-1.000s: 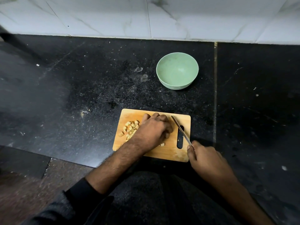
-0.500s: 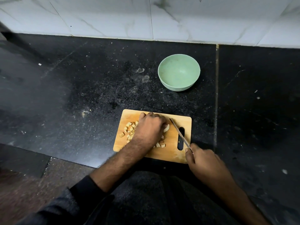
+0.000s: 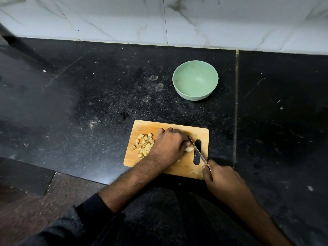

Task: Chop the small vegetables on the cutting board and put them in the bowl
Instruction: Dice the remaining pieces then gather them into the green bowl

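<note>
Fingers curl tight round a knife [image 3: 197, 150] handle in the right hand [image 3: 225, 181], its thin steel blade angled against a pale vegetable piece [image 3: 189, 149] pinned under the left hand [image 3: 168, 146], fingertips bent down just beside the edge. A slip here risks a nicked finger, or the smooth piece skidding off. Diced yellow chunks [image 3: 144, 143] heap on the wooden cutting board [image 3: 184, 170], left of the hand. Farther off on speckled black stone, the round matte-green bowl [image 3: 195, 96] holds nothing.
</note>
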`<action>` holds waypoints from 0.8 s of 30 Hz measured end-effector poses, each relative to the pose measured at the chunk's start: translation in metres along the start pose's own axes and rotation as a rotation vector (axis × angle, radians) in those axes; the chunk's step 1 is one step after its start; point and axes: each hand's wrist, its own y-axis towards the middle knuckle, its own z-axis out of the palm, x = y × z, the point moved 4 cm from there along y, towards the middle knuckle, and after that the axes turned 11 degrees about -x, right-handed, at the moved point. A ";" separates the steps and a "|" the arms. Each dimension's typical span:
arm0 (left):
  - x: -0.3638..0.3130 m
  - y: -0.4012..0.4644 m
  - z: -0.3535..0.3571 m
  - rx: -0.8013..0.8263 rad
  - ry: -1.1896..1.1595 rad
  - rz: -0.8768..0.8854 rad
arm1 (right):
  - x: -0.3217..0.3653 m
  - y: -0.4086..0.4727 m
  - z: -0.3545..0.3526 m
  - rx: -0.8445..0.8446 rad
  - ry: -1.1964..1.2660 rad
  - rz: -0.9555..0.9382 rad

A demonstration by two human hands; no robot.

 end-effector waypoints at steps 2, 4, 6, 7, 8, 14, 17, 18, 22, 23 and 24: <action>0.001 -0.001 0.001 0.027 -0.004 0.033 | 0.000 0.000 0.000 -0.003 0.004 -0.006; 0.000 -0.001 0.001 0.052 0.019 0.060 | 0.000 0.000 0.001 -0.007 0.003 -0.006; -0.002 -0.001 0.002 0.047 0.035 0.070 | 0.000 0.001 0.000 -0.009 0.003 -0.006; -0.002 -0.001 0.002 0.041 0.033 0.064 | 0.001 0.001 0.000 -0.011 0.000 -0.011; -0.002 0.000 0.003 0.037 0.026 0.051 | 0.002 0.000 -0.001 -0.017 -0.001 -0.019; 0.013 0.005 -0.004 -0.131 0.047 -0.119 | 0.004 0.000 -0.005 -0.049 0.002 -0.032; 0.023 0.011 -0.005 -0.190 0.069 -0.177 | 0.006 0.000 -0.004 -0.047 -0.002 -0.036; 0.023 0.011 -0.004 -0.179 0.054 -0.184 | 0.007 0.000 -0.003 -0.051 0.000 -0.040; 0.019 0.004 0.002 -0.149 -0.119 -0.235 | 0.007 0.001 0.000 -0.065 0.024 -0.043; 0.019 0.003 0.002 -0.144 -0.142 -0.250 | 0.006 0.002 0.001 -0.065 0.028 -0.039; 0.021 0.004 0.002 -0.137 -0.153 -0.263 | 0.006 0.002 0.002 -0.063 0.030 -0.038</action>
